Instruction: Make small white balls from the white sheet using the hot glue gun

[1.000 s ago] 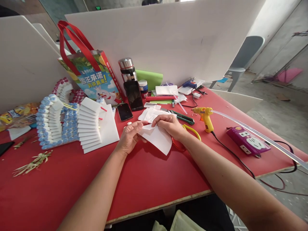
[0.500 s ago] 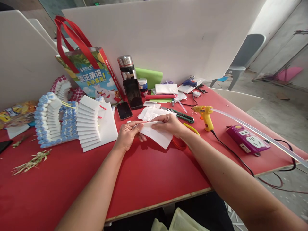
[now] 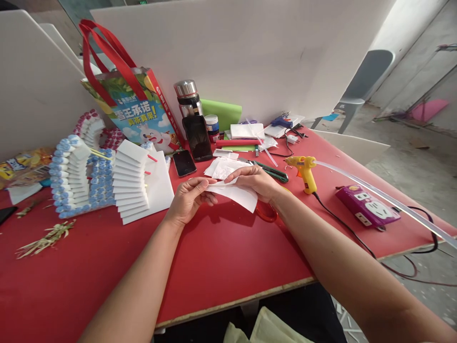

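From the head view, the left hand (image 3: 187, 198) and right hand (image 3: 257, 184) pinch a thin white paper-like sheet (image 3: 238, 195) between thumbs and fingers, over the smooth red tabletop (image 3: 221, 267). Uneven pulling could crease it; a slack pinch might drop it.

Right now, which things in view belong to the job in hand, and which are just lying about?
In the job:
- white sheet, held by the left hand and right hand
- perhaps, being close by: white paper pile, green cutter, yellow glue gun

Probably just lying about, untouched:
- shopping bag
- steel flask
- flat-lying phone
- dried stalks
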Available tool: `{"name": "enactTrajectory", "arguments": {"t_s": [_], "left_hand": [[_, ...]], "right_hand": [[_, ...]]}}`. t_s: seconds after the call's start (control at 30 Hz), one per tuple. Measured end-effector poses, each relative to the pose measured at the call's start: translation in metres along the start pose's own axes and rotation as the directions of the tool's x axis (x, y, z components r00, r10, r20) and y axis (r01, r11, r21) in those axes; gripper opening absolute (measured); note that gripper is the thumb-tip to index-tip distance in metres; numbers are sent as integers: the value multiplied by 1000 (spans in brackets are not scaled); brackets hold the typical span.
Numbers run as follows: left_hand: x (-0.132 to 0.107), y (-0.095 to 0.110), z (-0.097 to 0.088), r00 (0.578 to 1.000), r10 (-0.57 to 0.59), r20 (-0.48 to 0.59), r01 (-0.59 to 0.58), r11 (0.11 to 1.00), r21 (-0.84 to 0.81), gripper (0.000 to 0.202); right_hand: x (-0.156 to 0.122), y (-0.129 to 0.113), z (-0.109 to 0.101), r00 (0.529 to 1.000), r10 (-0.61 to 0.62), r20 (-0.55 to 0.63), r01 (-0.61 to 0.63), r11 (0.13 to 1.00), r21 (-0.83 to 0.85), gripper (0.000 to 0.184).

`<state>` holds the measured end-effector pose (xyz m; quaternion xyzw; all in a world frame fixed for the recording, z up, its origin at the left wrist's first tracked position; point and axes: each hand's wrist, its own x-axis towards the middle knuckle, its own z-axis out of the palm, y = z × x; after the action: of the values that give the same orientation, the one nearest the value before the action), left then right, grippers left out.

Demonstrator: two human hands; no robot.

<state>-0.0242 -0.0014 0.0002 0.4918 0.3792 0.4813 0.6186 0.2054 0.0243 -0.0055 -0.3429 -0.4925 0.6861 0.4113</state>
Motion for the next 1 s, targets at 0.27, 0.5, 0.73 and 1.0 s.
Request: {"name": "enactTrajectory", "arguments": {"t_s": [0.27,0.5,0.73,1.0], "left_hand": [[1,0,-7,1000,13,-23,-10,992,129,34],[0,5,-9,1000,16,17,-19,976,215,40],[-1,3,1,993,-18,113,-14,962,273,41],[2,-3,-2,999,-17,46,5,967,253,38]], "right_hand": [[-3,-12,-9,981,-181,-74,163,967,-197,24],[-2,-20,-14,927,-324,-190,291,939,-180,23],[-6,-14,4,990,-70,123,127,825,-551,36],[2,0,5,970,-231,77,235,807,-542,23]]}}
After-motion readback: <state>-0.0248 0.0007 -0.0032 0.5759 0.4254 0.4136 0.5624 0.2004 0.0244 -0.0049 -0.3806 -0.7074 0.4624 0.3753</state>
